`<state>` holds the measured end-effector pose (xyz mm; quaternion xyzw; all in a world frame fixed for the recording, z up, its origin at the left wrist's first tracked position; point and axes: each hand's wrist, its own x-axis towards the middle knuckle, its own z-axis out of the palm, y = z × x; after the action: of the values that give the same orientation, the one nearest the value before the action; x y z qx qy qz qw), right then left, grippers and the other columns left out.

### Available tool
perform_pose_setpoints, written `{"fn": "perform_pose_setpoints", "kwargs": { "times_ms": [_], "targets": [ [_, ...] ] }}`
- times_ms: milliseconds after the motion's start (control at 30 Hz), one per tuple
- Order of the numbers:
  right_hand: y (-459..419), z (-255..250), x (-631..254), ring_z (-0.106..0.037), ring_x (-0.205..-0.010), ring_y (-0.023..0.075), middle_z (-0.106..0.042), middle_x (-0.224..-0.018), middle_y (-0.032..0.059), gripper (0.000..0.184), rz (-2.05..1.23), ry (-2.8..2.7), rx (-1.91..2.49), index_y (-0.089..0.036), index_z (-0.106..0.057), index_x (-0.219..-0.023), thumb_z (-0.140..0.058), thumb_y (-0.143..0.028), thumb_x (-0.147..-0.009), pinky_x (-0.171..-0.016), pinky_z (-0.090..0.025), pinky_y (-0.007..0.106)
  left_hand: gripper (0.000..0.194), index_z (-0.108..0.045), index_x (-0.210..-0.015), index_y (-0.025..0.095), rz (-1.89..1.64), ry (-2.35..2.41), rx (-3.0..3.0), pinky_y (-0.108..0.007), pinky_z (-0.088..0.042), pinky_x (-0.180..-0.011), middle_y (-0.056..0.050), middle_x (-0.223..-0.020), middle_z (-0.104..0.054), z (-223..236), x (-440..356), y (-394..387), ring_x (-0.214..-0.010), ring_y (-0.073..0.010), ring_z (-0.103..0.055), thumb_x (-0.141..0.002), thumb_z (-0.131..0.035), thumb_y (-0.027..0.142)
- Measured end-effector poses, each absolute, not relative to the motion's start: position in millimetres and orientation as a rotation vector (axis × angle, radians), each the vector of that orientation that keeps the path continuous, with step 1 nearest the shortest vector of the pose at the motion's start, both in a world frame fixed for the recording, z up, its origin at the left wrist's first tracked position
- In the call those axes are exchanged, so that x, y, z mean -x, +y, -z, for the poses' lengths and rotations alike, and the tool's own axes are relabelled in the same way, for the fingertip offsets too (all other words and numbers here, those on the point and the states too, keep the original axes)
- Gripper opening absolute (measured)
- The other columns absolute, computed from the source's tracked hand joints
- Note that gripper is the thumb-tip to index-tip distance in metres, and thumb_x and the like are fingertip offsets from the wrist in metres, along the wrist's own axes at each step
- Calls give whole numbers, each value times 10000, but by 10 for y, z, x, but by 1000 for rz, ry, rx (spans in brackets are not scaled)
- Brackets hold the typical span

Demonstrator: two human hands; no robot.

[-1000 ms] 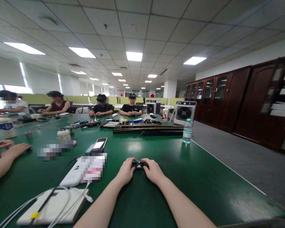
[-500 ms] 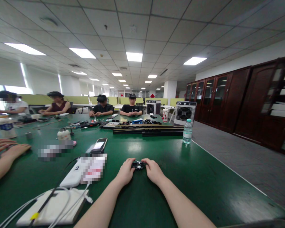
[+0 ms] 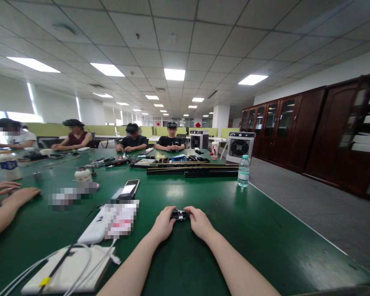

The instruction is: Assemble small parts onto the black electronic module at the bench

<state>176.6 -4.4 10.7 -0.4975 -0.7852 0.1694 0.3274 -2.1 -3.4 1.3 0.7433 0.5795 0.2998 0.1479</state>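
small device (image 3: 181,215): black, white | table (image 3: 249,230): green | bottle cap (image 3: 245,156): teal | cabinets (image 3: 310,131): reddish-brown

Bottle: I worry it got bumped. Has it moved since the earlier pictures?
No. Judged by the right edge of the table, the bottle stands where it stood, shifted neither way.

A small black object (image 3: 180,216) with whitish patches on its upper side sits low over the near part of the green bench (image 3: 177,257), its longer side running left to right. Its left end is covered by the left hand (image 3: 164,223), its right end meets the right hand (image 3: 200,222); finer details are too small to read.
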Motion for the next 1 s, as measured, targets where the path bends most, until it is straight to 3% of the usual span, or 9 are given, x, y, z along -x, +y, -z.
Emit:
{"fn": "perform_pose_setpoints", "kwargs": {
  "times_ms": [533, 1000],
  "targets": [
    [-56, -126, -1754, -569, -1037, 173, -653, -1067, 35, 379, -439, -2046, 1290, -227, -613, -1058, -392, -86, -784, -934, -416, 310, 478, -534, -1159, 171, -896, 1640, -2111, -311, -374, -994, -90, -1187, -574, -31, 18, -43, -1115, -192, -527, -695, -483, 68],
    [-34, -100, -1752, -573, -1034, 171, -653, -1066, 39, 382, -437, -2046, 1286, -221, -618, -1047, -390, -73, -778, -930, -418, 307, 457, -536, -1172, 166, -900, 1645, -2111, -327, -365, -1002, -97, -1210, -562, -46, 14, -53, -1144, -213, -508, -715, -536, 167]
  ]
}}
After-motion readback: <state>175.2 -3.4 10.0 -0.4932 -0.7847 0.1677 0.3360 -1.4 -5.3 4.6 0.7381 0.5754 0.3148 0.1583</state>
